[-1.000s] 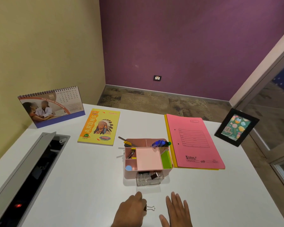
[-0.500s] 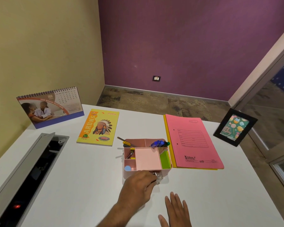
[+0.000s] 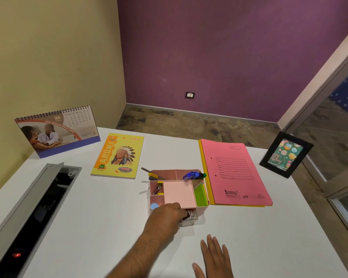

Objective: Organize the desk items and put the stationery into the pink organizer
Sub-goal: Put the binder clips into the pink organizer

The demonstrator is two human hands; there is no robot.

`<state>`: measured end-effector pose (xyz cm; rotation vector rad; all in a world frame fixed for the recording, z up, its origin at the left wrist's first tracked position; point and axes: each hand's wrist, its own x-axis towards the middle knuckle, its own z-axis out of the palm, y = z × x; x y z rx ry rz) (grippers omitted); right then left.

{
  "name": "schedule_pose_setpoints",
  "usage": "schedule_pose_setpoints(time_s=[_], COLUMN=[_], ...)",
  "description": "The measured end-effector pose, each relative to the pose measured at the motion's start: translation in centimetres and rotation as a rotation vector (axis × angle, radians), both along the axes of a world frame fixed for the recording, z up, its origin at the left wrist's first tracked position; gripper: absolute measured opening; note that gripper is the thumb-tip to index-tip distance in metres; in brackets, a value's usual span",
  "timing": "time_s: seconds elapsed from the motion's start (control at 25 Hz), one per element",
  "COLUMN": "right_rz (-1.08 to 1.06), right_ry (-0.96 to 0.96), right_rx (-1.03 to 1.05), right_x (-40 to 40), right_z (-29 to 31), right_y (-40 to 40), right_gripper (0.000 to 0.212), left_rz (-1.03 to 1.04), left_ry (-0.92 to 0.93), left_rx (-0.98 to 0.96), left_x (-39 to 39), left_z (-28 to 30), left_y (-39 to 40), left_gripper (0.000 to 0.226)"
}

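The pink organizer [image 3: 178, 192] stands at the middle of the white desk, its clear drawer [image 3: 192, 217] pulled out toward me. Blue and green pens [image 3: 193, 175] fill its back right section, and green sticky notes [image 3: 200, 195] stand along the right side. A pencil and a yellow tool [image 3: 153, 173] stick out at the back left. My left hand [image 3: 167, 214] reaches over the drawer, fingers curled round a small black binder clip [image 3: 188, 214] at its opening. My right hand [image 3: 215, 255] lies flat on the desk in front, holding nothing.
A yellow notebook [image 3: 119, 155] lies left of the organizer and a pink folder [image 3: 233, 173] lies right of it. A desk calendar [image 3: 56, 131] stands at the back left, a black photo frame [image 3: 285, 154] at the back right. An open cable tray [image 3: 34, 213] runs along the left edge.
My left hand picked the binder clip up off the desk near me and carried it forward to the organizer's clear drawer. The right hand stayed flat on the desk.
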<state>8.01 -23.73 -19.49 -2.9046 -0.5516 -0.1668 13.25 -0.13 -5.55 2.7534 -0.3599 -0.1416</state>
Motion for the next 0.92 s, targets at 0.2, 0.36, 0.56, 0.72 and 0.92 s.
schedule_pose_setpoints(time_s=[0.2, 0.36, 0.56, 0.72, 0.92], right_rz=[-0.003, -0.009, -0.012, -0.012, -0.008], right_ry=[-0.003, 0.012, 0.026, 0.013, -0.026], right_rx=[0.006, 0.005, -0.013, -0.022, -0.025], right_x=[0.0, 0.1, -0.1, 0.1, 0.2], right_z=[-0.1, -0.2, -0.5, -0.4, -0.2], right_y=[-0.1, -0.1, -0.3, -0.2, -0.1], right_gripper=[0.068, 0.068, 0.068, 0.068, 0.068], left_rz=[-0.013, -0.034, 0.025, 0.074, 0.081], left_ry=[0.076, -0.038, -0.096, -0.079, -0.079], left_rx=[0.117, 0.069, 0.118, 0.190, 0.218], left_x=[0.4, -0.5, -0.5, -0.1, 0.3], left_z=[0.0, 0.4, 0.8, 0.9, 0.8], left_y=[-0.4, -0.2, -0.4, -0.9, -0.9], left_gripper=[0.032, 0.019, 0.059, 0.049, 0.031])
